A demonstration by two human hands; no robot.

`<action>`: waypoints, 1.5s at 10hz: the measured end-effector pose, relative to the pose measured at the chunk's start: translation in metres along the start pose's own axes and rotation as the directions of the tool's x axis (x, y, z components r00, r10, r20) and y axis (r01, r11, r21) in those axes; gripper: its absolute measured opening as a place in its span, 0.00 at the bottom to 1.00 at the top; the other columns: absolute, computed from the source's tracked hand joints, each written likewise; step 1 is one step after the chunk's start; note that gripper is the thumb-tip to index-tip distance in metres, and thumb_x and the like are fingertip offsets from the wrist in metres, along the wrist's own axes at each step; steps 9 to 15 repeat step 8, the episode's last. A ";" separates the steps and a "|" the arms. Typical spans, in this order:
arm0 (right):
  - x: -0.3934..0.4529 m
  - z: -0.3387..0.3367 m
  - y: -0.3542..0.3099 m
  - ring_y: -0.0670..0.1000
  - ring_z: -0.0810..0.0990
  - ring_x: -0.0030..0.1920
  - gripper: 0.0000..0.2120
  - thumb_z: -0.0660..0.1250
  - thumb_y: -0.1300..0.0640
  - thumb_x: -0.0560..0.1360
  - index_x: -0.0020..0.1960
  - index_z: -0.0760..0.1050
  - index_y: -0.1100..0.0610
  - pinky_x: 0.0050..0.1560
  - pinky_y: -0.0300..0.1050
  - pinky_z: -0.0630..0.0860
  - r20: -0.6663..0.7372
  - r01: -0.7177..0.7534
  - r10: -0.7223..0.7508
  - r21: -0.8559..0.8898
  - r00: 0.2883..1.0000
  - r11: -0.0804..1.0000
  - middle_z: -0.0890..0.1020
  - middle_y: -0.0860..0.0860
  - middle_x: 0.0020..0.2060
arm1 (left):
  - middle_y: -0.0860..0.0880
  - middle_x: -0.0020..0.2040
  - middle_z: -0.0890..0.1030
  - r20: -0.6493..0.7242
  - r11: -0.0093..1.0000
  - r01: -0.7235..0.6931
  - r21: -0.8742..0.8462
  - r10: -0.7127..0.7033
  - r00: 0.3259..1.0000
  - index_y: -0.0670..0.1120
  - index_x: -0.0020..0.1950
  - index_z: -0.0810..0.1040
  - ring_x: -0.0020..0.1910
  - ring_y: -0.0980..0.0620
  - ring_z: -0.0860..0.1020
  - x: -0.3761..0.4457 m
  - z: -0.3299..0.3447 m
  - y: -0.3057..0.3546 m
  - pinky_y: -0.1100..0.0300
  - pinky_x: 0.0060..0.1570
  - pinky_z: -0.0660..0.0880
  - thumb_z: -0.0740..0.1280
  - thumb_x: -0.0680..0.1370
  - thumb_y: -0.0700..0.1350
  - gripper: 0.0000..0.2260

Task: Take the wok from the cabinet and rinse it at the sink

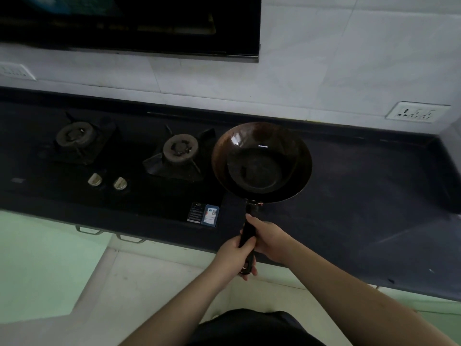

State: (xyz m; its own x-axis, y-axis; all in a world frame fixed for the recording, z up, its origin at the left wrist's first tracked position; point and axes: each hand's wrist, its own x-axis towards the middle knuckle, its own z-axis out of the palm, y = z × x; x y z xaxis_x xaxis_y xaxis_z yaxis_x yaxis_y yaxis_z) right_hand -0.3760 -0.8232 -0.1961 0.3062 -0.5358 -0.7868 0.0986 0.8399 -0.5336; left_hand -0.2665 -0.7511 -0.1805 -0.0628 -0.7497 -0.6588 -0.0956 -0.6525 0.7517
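A dark round wok [262, 162] with a brownish rim and a long black handle hangs level over the dark countertop [361, 196], just right of the stove. Both hands grip the handle. My left hand [234, 258] wraps the lower end of it near the counter's front edge. My right hand [268, 237] closes around the handle a little higher, from the right side. The wok's bowl looks empty. No sink shows in this view.
A black two-burner gas stove [112, 156] with two silver knobs [107, 182] fills the counter's left part. A black range hood [129, 23] hangs above. A wall socket [417, 112] sits at the right. Green cabinet doors [37, 265] with handles lie below the counter.
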 end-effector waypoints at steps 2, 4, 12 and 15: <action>-0.012 -0.008 0.006 0.54 0.83 0.51 0.15 0.64 0.52 0.80 0.58 0.77 0.62 0.47 0.45 0.81 -0.010 0.088 -0.089 -0.069 0.996 0.994 0.84 0.58 0.52 | 0.43 0.37 0.82 0.019 0.991 -0.002 0.134 -0.001 1.000 0.44 0.57 0.76 0.30 0.48 0.81 0.000 -0.002 0.004 0.61 0.27 0.73 0.58 0.82 0.56 0.17; -0.017 -0.009 0.012 0.53 0.84 0.50 0.15 0.64 0.50 0.79 0.56 0.78 0.61 0.49 0.46 0.80 -0.090 0.124 -0.130 -0.070 0.987 0.990 0.85 0.57 0.50 | 0.43 0.36 0.82 0.048 0.988 0.001 0.157 -0.009 0.999 0.45 0.55 0.76 0.29 0.47 0.81 0.000 0.004 0.008 0.63 0.26 0.73 0.58 0.81 0.57 0.17; -0.059 -0.026 0.041 0.50 0.82 0.50 0.13 0.59 0.48 0.81 0.56 0.78 0.54 0.55 0.49 0.78 -0.244 0.177 -0.353 -0.535 0.903 0.826 0.84 0.49 0.47 | 0.52 0.45 0.79 -0.074 0.461 -0.213 0.862 0.529 0.845 0.48 0.52 0.74 0.43 0.52 0.80 -0.015 -0.059 -0.017 0.51 0.46 0.77 0.52 0.79 0.63 0.21; -0.059 -0.026 0.041 0.50 0.82 0.50 0.13 0.59 0.48 0.81 0.56 0.78 0.54 0.55 0.49 0.78 -0.244 0.177 -0.353 -0.535 0.903 0.826 0.84 0.49 0.47 | 0.52 0.45 0.79 -0.074 0.461 -0.213 0.862 0.529 0.845 0.48 0.52 0.74 0.43 0.52 0.80 -0.015 -0.059 -0.017 0.51 0.46 0.77 0.52 0.79 0.63 0.21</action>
